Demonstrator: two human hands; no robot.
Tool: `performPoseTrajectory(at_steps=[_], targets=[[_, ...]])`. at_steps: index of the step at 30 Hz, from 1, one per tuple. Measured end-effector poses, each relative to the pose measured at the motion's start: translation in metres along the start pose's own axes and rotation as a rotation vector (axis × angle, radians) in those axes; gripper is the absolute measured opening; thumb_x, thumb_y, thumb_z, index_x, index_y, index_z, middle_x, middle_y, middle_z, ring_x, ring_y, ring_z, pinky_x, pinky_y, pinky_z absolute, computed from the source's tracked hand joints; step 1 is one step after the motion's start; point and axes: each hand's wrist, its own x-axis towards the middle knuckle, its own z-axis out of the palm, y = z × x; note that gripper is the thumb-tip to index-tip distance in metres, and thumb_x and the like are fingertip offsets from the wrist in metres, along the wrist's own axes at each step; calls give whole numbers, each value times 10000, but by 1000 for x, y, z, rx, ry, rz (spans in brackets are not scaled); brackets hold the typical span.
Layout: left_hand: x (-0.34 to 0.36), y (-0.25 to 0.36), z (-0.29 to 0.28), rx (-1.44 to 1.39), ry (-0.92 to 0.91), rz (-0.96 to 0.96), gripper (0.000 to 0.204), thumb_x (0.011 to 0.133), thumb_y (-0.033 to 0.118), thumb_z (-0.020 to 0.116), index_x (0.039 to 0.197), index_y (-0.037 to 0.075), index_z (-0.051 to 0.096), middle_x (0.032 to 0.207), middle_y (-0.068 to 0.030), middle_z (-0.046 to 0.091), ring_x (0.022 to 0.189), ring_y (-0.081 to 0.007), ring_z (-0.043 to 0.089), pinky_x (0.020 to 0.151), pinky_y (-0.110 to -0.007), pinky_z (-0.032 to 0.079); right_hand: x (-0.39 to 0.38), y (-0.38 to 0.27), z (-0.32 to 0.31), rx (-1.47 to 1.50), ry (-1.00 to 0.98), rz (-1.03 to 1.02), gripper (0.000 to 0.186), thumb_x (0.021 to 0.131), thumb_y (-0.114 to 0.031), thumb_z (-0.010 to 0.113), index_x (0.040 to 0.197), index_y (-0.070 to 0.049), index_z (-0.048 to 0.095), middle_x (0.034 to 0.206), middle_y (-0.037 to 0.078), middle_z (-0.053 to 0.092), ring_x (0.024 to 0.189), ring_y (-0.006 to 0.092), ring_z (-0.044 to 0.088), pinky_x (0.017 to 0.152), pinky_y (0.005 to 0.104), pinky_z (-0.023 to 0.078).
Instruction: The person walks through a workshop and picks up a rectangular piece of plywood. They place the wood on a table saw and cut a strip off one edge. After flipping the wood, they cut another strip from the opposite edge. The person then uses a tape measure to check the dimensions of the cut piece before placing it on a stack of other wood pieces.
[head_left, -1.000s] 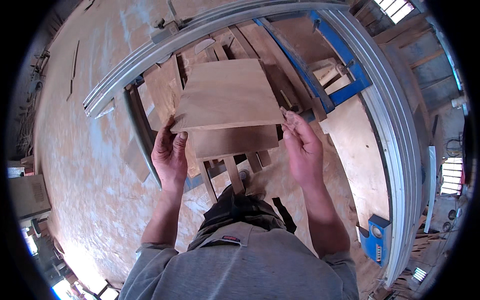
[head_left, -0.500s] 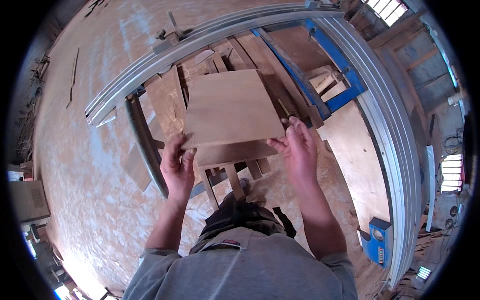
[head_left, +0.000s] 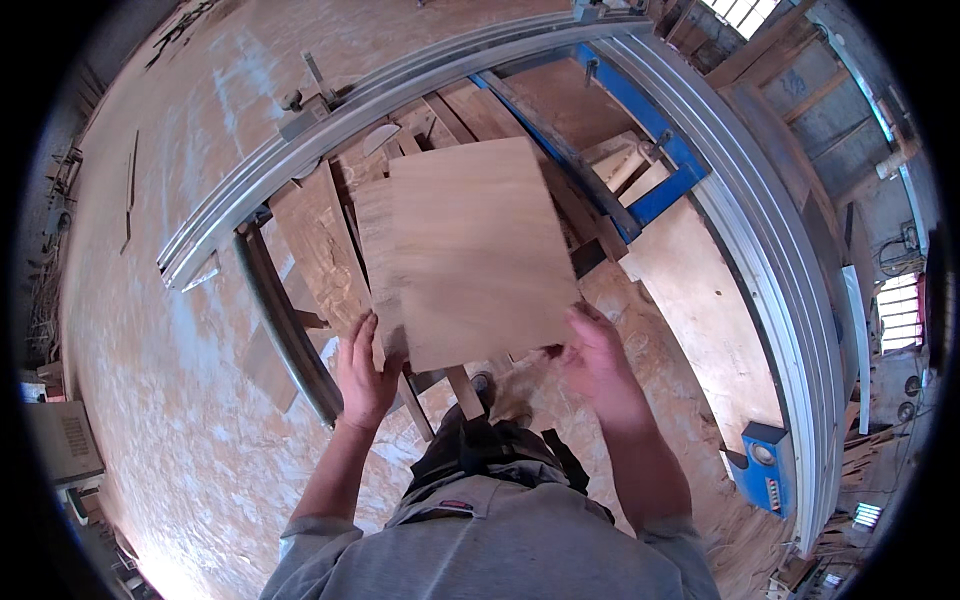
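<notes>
And here are the two hands at work, well apart from each other, one at each near corner of a pair of flat boards. The left hand (head_left: 366,375) is at the near left corner, fingers up along the edge, thumb tucked by the corner; the right hand (head_left: 595,355), a touch blurred, meets the near right corner. How firmly either one grips, I cannot tell.

The upper board (head_left: 485,255) sits squarely in front of the person, pale, smooth and plain-faced, overlapping a lower board (head_left: 375,240) that peeks out on the left with a dark smudge by its near corner. Beyond them, wood pieces (head_left: 320,240) lie inside a frame of metal rails (head_left: 745,230) and blue bars (head_left: 675,190).

Now for the lettering! Low in the middle, a small dark-and-red label (head_left: 457,505) is on the grey shirt (head_left: 510,550), its print too tiny to make out. Over on the right, a blue box (head_left: 762,470) shows a round pale disc and a row of small marks beneath, none of it legible. And up at the top right, a bluish scrawl (head_left: 793,80) marks the wall, its strokes unreadable from here.
</notes>
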Motion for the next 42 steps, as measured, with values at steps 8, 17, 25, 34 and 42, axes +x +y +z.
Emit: performPoseTrajectory(at_steps=[8,17,25,34,42], targets=[[69,82,25,-77,142,269,680,663,-18,721,1304,20,495,1336,-181,515,1200,-400,510,1010,-463,425,-70,-26,-52,39,114,-149,331,952,-174,470,1257,-54,517,1146,107,643,920,265,661,650,393,531],[77,210,70,-422,-118,591,264,741,115,741,993,71,674,1076,-96,691,1075,-283,635,960,-423,467,-166,-97,-113,175,-100,-369,529,1009,-445,367,1302,-17,471,1116,178,640,932,270,660,694,392,532],[26,296,177,-1495,-342,-478,381,863,131,717,1204,76,556,1102,-5,638,990,-144,598,885,-293,464,-252,-100,-280,-94,385,-495,484,1024,-428,366,1320,-55,454,1051,198,661,829,274,680,656,378,561],[0,364,277,-1597,-590,-761,271,885,171,679,1138,161,584,978,66,642,936,-62,583,838,-236,457,-329,-43,-384,126,635,-408,413,1003,-293,483,1294,-1,455,993,175,682,760,228,678,626,338,564],[8,456,359,-1675,-915,-868,444,895,295,662,1302,165,538,1297,34,592,1224,-157,521,1028,-401,405,-305,-100,-422,-21,600,-441,489,984,-209,500,1385,32,359,1136,188,630,889,210,648,726,336,546]])
